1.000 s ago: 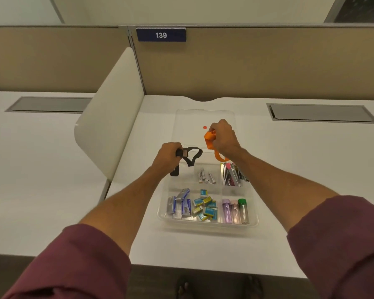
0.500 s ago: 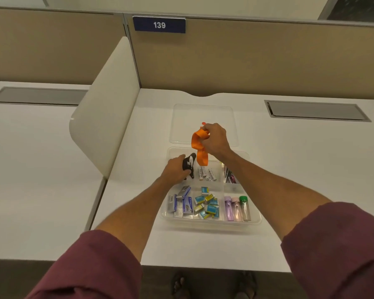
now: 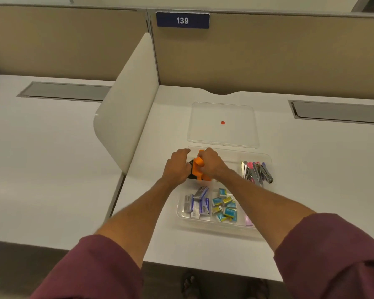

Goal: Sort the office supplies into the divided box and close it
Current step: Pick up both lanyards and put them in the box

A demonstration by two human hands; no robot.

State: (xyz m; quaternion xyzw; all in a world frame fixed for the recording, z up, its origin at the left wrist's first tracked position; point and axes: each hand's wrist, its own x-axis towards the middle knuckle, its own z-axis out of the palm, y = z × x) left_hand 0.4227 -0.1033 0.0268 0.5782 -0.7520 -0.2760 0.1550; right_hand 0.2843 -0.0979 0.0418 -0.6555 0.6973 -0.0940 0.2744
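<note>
Flanking nail clippers [image 3: 257,172], open lid [image 3: 222,125]

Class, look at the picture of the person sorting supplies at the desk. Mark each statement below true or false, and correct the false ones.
1. The clear lid lies on the desk beyond the box. True.
2. The right hand rests on an orange strap in a far compartment. True.
3. The nail clippers sit in the near left compartment. False: they are in the far right one.
4. The lid carries a green dot. False: the red dot is red.
5. The left hand is beside the right hand at the same compartment. True.
6. The sign reads 193. False: it reads 139.
</note>
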